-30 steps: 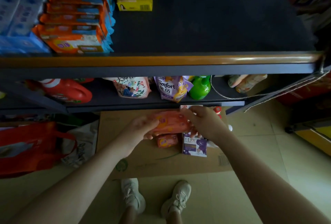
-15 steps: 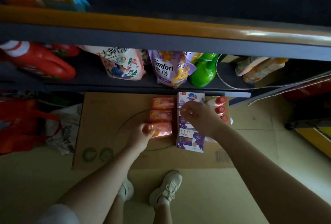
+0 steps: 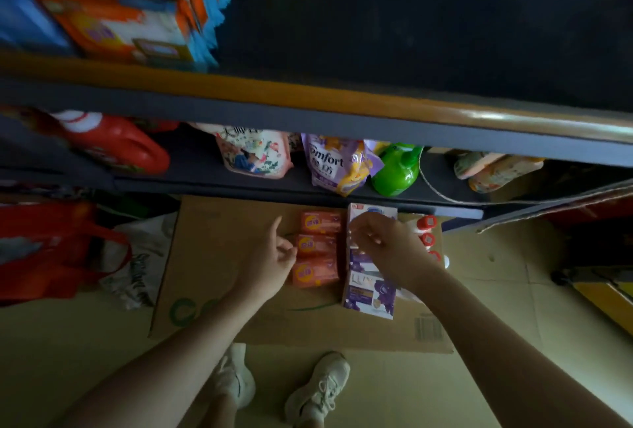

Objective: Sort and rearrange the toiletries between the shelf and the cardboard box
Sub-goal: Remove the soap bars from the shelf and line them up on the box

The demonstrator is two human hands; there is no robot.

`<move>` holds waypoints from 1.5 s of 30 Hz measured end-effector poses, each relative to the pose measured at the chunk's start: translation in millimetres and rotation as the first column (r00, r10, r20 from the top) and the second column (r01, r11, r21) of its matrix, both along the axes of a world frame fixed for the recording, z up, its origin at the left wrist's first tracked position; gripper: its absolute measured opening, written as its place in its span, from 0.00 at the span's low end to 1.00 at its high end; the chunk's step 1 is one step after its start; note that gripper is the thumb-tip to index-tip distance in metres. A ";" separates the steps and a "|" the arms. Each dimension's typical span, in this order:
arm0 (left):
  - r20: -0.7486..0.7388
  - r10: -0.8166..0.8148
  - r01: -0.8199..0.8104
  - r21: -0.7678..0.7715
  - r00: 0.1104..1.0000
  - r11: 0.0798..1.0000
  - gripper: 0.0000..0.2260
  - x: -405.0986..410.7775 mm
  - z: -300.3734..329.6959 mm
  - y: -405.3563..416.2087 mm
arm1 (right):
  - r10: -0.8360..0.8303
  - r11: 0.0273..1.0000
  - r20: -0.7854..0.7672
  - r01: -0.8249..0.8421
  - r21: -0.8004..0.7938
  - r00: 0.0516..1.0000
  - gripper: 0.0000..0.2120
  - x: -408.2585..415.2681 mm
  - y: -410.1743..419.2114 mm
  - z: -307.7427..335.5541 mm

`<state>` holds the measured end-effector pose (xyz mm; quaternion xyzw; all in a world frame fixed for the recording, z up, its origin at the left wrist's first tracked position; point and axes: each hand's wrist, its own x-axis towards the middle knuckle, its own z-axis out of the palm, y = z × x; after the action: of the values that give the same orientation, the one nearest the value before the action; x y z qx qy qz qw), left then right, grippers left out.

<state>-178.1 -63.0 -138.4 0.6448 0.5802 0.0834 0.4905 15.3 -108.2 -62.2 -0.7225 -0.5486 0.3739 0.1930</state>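
Hovering over cardboard box | left hand loosely curled, empty, beside three orange soap packs | right hand relaxed, empty, above Lux boxes

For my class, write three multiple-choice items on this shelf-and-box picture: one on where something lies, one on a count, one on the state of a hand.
1. Where does the green bottle stand?
A. on the cardboard box
B. on the lower shelf, right of the purple Comfort pouch
C. on the floor by the shoes

2. How many orange packs lie in a column on the cardboard box?
A. one
B. three
C. five

3. What is the left hand doing?
A. holding nothing, index finger extended
B. gripping a red bottle
C. lifting a shoe

Answers:
1 B: the green bottle stands beside the Comfort pouch on the lower shelf.
2 B: three orange packs lie on the cardboard box.
3 A: the left hand is empty, its finger pointing.
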 end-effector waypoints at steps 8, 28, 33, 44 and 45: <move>-0.249 -0.294 0.356 0.842 0.923 0.406 0.24 -29.5 170.9 94.0 | -0.101 0.870 -0.127 0.149 0.470 0.987 0.07 -33.4 67.8 98.0; -0.589 -0.069 0.574 0.745 0.805 0.338 0.52 -56.7 168.7 185.8 | -0.112 0.938 0.536 -0.089 0.335 0.836 0.31 -17.0 283.1 87.4; -0.550 -0.125 0.553 0.744 0.826 0.374 0.51 -58.4 166.7 190.6 | -0.259 0.865 0.633 -0.117 0.488 0.729 0.25 -24.9 278.9 89.0; -0.591 -0.073 0.578 0.743 0.803 0.338 0.52 -58.3 166.7 190.4 | -0.137 0.921 0.447 -0.052 0.386 0.884 0.40 -32.0 254.1 96.7; -0.596 -0.090 0.584 0.729 0.798 0.357 0.51 -58.0 170.1 188.4 | -0.125 0.910 0.392 -0.051 0.410 0.912 0.39 -33.6 240.9 100.3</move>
<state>-236.1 125.4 31.7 0.9103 0.3918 0.1142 -0.0701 -18.3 132.7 38.2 -0.7380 -0.6289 0.0864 0.2288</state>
